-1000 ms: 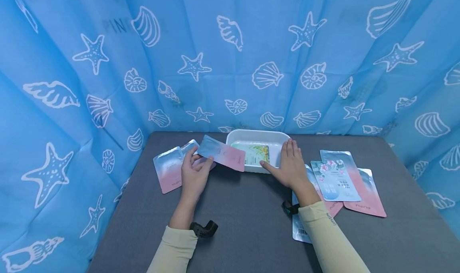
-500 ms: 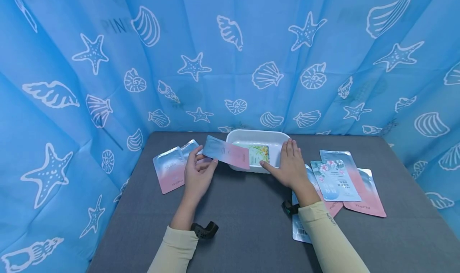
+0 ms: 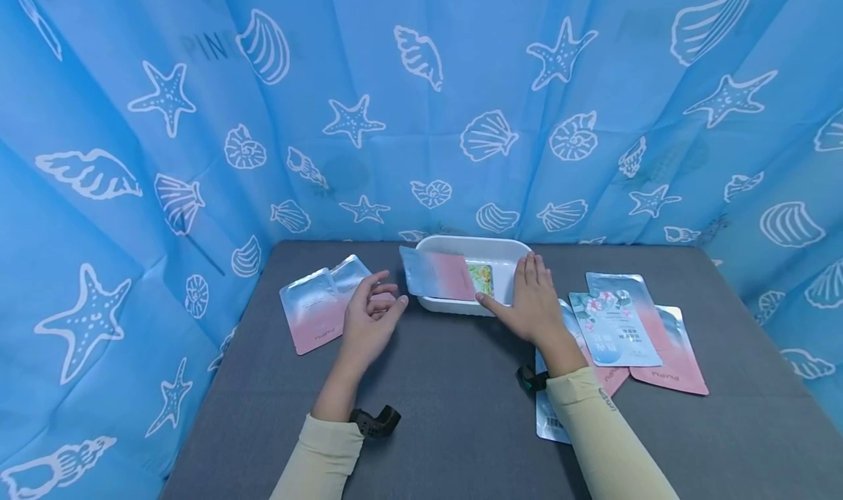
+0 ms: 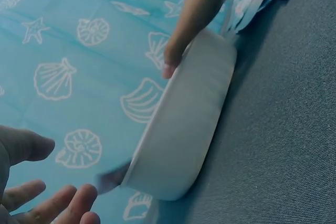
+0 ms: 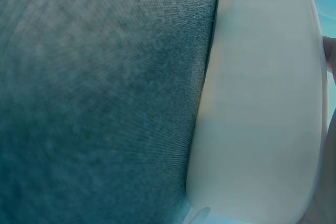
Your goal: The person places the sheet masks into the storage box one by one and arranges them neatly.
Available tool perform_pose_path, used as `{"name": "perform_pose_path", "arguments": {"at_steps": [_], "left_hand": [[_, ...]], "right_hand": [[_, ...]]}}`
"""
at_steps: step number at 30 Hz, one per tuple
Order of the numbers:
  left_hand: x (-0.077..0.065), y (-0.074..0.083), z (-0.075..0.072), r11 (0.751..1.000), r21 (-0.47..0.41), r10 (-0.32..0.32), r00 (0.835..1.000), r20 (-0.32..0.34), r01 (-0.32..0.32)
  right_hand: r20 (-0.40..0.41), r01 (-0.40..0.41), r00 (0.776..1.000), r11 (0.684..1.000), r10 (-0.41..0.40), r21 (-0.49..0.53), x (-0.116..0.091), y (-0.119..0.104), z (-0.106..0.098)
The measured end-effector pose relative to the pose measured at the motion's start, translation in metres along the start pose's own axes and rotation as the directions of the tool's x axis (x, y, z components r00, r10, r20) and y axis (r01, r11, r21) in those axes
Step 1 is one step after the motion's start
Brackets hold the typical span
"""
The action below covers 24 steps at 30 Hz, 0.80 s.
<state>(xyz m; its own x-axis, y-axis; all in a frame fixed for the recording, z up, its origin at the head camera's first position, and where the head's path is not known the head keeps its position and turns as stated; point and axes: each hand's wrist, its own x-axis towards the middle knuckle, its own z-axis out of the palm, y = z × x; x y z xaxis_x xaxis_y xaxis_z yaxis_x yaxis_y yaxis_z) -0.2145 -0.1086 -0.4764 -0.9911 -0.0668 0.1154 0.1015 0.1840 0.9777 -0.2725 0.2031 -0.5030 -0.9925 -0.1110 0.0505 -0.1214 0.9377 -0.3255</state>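
A white tray (image 3: 503,248) stands at the back of the grey table. A blue-and-pink sachet (image 3: 437,274) lies across the tray's left rim, over a green-printed sachet (image 3: 482,278) inside. My left hand (image 3: 372,318) hovers just left of the tray with relaxed fingers and holds nothing. My right hand (image 3: 532,301) rests flat against the tray's right front side, fingers straight. In the left wrist view the tray wall (image 4: 184,124) fills the middle, with right-hand fingers (image 4: 195,17) on its far end. The right wrist view shows only the tray wall (image 5: 262,103) and table.
Two more blue-and-pink sachets (image 3: 316,306) lie left of my left hand. Several sachets (image 3: 622,331) are piled to the right, one under my right forearm. Blue seashell-print curtain (image 3: 421,105) closes in the back and both sides of the table (image 3: 454,412).
My left hand carried the blue-and-pink sachet rightward, let it go over the tray and drew back slightly, fingers relaxed. The right hand has stayed on the tray.
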Motion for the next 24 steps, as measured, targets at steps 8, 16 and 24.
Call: {"name": "perform_pose_path", "arguments": {"at_steps": [8,16,24], "left_hand": [[0.001,0.0,0.0,1.0,0.009,-0.016,1.0,-0.001,0.016],[0.003,-0.001,-0.011,1.0,0.021,0.007,1.0,0.006,-0.007],[0.008,-0.001,-0.038,0.999,0.029,-0.018,0.998,-0.058,0.019]], "right_hand": [[-0.002,-0.003,1.0,1.0,0.003,0.01,0.0,0.0,-0.001],[0.002,0.0,1.0,1.0,0.0,0.009,0.0,-0.001,-0.001],[0.012,-0.002,1.0,1.0,0.002,0.005,-0.001,-0.002,-0.002]]}}
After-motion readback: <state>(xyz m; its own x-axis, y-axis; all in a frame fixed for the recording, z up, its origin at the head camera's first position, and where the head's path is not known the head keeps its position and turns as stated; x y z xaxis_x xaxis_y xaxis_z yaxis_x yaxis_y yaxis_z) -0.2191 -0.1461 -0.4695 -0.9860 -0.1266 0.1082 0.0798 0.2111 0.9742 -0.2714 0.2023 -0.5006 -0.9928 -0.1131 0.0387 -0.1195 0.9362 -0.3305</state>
